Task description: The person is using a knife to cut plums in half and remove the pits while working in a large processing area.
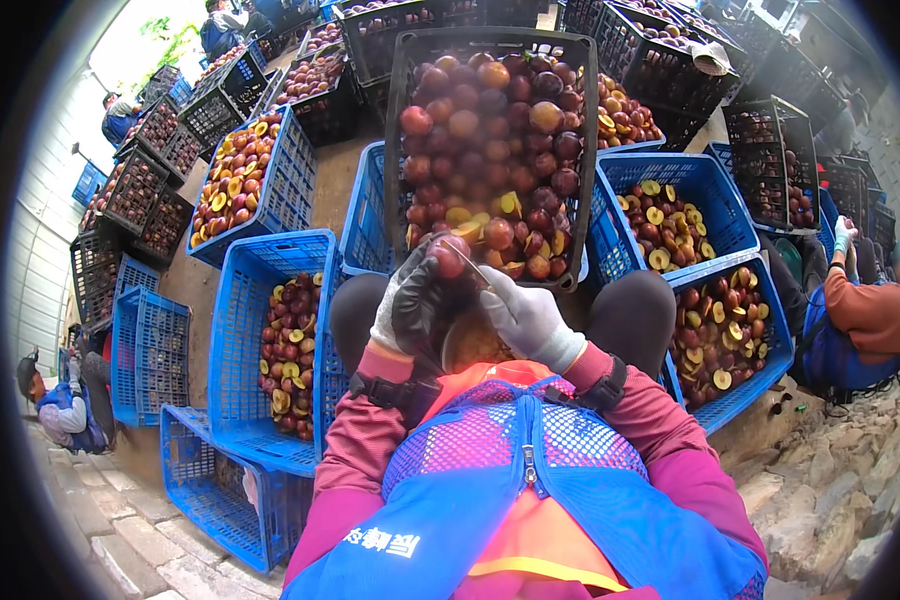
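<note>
At the middle of the frame, the left hand in a black-and-grey glove (410,300) is closed around one dark red round fruit (451,256), and the right hand in a pale grey glove (530,322) is closed on a thin knife (481,275), whose blade is close to this fruit. The work seems partly done. In the large black plastic crate (394,150) at the upper centre, most fruits are whole, but some yellow-fleshed cut pieces lie at its lower end. Cut pieces also lie in the tall blue plastic crate (238,340) left of centre, and in two blue plastic crates on the right, one above (735,228) and one lower (745,398). I cannot count what is left.
</note>
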A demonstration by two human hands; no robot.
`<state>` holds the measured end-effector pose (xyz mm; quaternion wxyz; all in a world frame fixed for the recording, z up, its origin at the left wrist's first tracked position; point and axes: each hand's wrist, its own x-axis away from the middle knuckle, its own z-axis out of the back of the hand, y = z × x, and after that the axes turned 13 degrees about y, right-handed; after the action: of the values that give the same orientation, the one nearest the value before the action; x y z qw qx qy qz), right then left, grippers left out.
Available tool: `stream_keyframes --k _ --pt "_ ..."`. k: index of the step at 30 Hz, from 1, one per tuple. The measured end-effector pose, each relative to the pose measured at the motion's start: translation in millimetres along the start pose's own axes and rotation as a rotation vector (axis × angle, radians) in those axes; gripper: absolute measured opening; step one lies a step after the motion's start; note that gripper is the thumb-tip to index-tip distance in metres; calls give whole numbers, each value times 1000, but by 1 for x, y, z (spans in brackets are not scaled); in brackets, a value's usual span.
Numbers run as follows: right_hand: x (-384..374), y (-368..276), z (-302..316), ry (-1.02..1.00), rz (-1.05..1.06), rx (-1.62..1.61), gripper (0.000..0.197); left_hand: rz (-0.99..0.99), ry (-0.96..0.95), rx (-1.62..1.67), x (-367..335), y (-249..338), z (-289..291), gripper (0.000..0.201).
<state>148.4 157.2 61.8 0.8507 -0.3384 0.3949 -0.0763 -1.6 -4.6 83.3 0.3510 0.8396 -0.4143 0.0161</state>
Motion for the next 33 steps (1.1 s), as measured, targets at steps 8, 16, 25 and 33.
stream_keyframes --k 8,16,25,33 --pt "7 2 -12 -99 -76 114 17 4 -19 7 17 -12 -21 41" --pt "17 6 -23 -182 -21 294 32 95 160 197 -23 -35 17 41" --pt "19 9 -22 -244 -61 227 25 -341 263 -383 -46 -28 36 36" --pt "12 14 -24 -249 45 263 35 -402 369 -625 -53 -51 55 45"
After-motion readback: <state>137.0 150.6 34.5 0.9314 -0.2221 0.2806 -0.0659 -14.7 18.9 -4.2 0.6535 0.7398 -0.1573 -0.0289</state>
